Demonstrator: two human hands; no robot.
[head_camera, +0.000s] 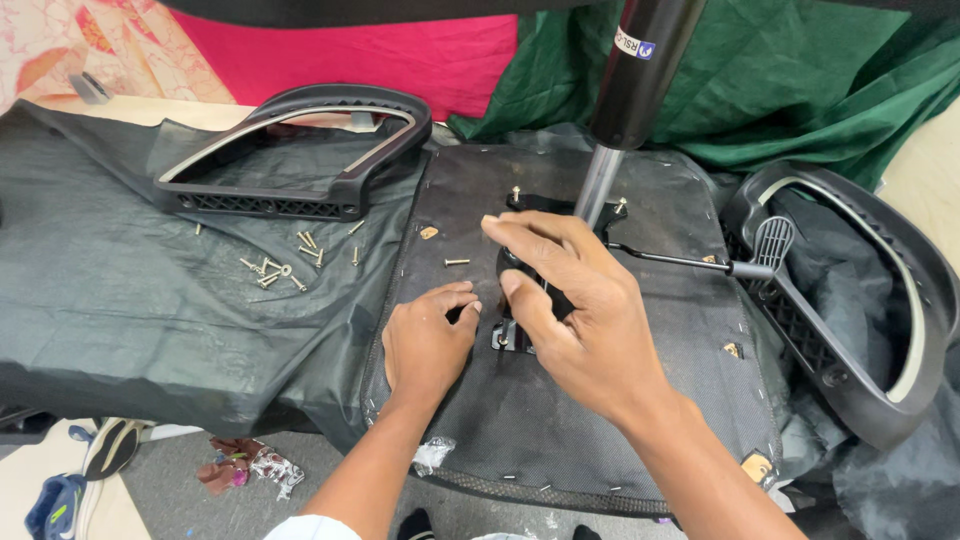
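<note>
Your right hand (575, 310) covers most of the black metal mechanism plate (520, 335) bolted to the upturned seat base (560, 420), so its shape and whatever your curled fingers grip there are hard to make out. Your left hand (428, 340) rests just beside it, fingers bent and pressed on the seat base, holding nothing visible. The gas cylinder (625, 100) rises behind your right hand, cut off at the top; loose screws (280, 265) lie well to the left on the table.
</note>
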